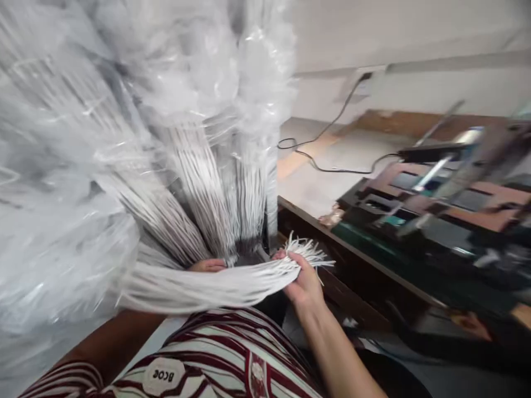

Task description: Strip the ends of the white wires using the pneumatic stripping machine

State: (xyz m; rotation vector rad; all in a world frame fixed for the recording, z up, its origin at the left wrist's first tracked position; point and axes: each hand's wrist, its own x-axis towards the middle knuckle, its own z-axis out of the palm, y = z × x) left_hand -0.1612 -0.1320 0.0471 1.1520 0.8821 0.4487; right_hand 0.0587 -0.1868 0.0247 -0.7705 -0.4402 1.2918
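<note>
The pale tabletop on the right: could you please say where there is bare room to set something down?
The pale tabletop shows a bare patch bordered by the black cord, wrapped bundles, front edge and blurred equipment. It is crowded at that equipment and leftward, around the held white strands.

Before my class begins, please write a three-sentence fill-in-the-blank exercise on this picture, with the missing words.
1. The ____ hand grips the white bundle near its splayed end.
2. The shirt is patterned with ____.
3. The cable plugged in at the wall is ____.
Missing words: right; stripes; black.
</note>
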